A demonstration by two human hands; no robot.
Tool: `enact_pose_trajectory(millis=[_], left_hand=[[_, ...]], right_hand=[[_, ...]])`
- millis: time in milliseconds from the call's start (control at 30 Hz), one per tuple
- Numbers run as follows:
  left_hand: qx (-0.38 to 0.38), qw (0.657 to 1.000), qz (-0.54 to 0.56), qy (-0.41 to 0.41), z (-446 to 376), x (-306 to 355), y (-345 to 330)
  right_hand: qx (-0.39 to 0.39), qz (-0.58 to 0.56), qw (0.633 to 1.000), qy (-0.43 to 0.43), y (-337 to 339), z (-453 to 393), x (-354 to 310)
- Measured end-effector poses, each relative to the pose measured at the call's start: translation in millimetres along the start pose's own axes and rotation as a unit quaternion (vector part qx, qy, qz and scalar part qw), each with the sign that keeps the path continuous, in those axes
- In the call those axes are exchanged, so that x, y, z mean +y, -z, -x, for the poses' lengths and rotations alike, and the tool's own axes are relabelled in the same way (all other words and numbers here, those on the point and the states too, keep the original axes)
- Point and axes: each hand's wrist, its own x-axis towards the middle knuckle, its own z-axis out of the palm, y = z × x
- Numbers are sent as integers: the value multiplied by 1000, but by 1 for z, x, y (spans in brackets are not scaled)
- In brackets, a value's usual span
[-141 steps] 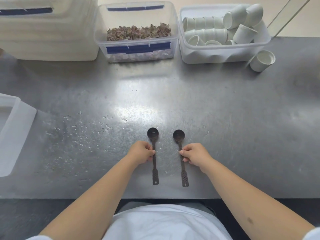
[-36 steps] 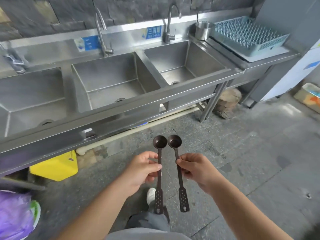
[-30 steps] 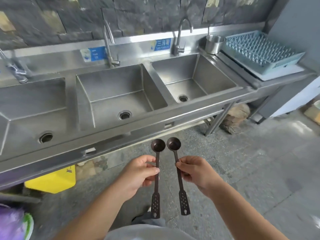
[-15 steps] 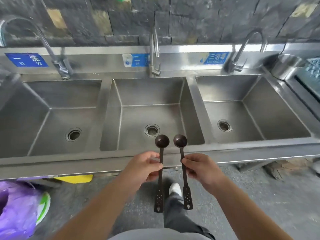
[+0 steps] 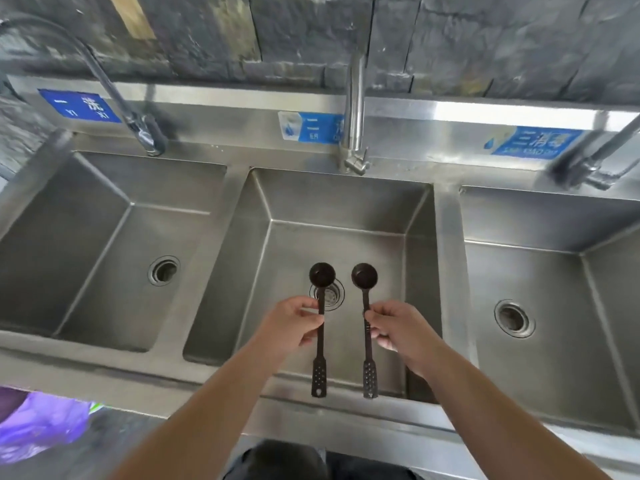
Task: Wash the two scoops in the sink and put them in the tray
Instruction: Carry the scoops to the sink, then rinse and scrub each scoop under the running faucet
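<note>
I hold two dark long-handled scoops over the middle basin (image 5: 346, 209) of a three-basin steel sink. My left hand (image 5: 292, 325) pinches the stem of the left scoop (image 5: 321, 275), whose bowl hangs above the drain (image 5: 330, 294). My right hand (image 5: 394, 327) grips the stem of the right scoop (image 5: 364, 276). Both scoops point away from me, side by side and apart, with their perforated handle ends toward the sink's front rim. The middle tap (image 5: 354, 109) stands behind the basin with no water running. No tray is in view.
The left basin (image 5: 86, 237) has its own drain and a curved tap (image 5: 114, 95). The right basin (image 5: 554, 282) has a tap (image 5: 595, 164) at the far right. A purple bag (image 5: 38, 424) lies on the floor at the lower left. Blue labels line the backsplash.
I have carried the scoops from the steel table to the sink. Over the last second I have stepped up to the middle basin, so the scoops now hang over it.
</note>
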Motion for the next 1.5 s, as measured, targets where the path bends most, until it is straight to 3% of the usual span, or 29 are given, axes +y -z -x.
enact_pose_trajectory(millis=[200,467,667,833,1267,1500], left_hand=[[-16,998,-4,68,-90,-16,-15],[-47,990,-95,94,-196,-82,-48],[-96,976,-159,117,-248,-132,-64],[-106,974,-171,107,-268,-160,-72],[-22,970,-231,79,-278,-180,-77],[-22,946,-319,59,-278,-175,-67]], right_hand=[[40,8,998,-57,7,-76,22],[140,-13,977,-161,8,-171,95],[148,13,968,-203,18,-215,157],[144,40,965,-216,20,-238,183],[178,136,950,-218,20,-256,215],[172,205,941,-206,23,-245,204]])
